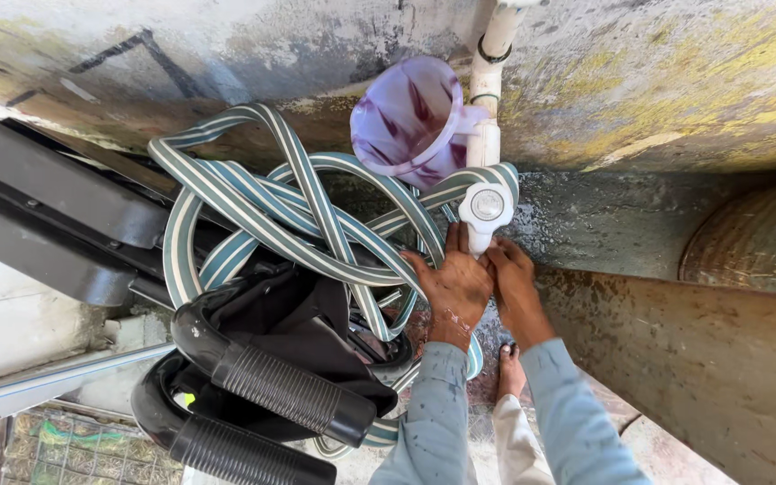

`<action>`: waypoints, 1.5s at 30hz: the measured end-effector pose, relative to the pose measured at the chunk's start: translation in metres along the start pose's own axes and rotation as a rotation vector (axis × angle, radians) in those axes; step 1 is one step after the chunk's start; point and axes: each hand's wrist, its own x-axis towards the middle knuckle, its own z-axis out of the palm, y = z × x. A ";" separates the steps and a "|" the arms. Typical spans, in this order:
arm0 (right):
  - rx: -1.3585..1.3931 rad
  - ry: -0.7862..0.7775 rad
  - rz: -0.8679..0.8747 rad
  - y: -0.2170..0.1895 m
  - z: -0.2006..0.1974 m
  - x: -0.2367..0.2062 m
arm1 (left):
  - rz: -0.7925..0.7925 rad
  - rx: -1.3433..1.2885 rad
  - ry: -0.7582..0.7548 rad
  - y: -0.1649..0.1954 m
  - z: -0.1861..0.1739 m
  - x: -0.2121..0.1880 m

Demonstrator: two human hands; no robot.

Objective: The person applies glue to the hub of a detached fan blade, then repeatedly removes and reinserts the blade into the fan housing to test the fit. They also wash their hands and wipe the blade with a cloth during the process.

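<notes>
Two pale blue sleeves point(496, 422) reach up from the bottom edge, close to the camera, with a bare foot point(511, 373) on the wet ground between them. The left hand point(454, 286) and the right hand point(515, 289) meet side by side just under a white plastic tap point(487, 209) at the foot of a white pipe point(489, 81) running down a stained concrete wall point(675, 72). The left grip is curled closed around the end of a green-and-white striped hose point(294, 202) at the tap's spout; the right grip is closed there too, fingers pressed against the same joint. The hose loops in loose coils to the left, draped over two black ribbed handles point(276, 388) and a black bag point(303, 314). A purple marbled plastic mug point(403, 117) hangs beside the pipe, above the tap. A rusty drum point(756, 242) sits at the right. Judging by the grips, the joint goes best with the hose end held straight on the spout and pushed evenly, one hand steadying.
</notes>
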 end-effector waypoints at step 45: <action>0.855 -0.171 0.203 -0.023 -0.006 -0.088 | 0.943 2.103 -0.119 0.002 0.138 0.034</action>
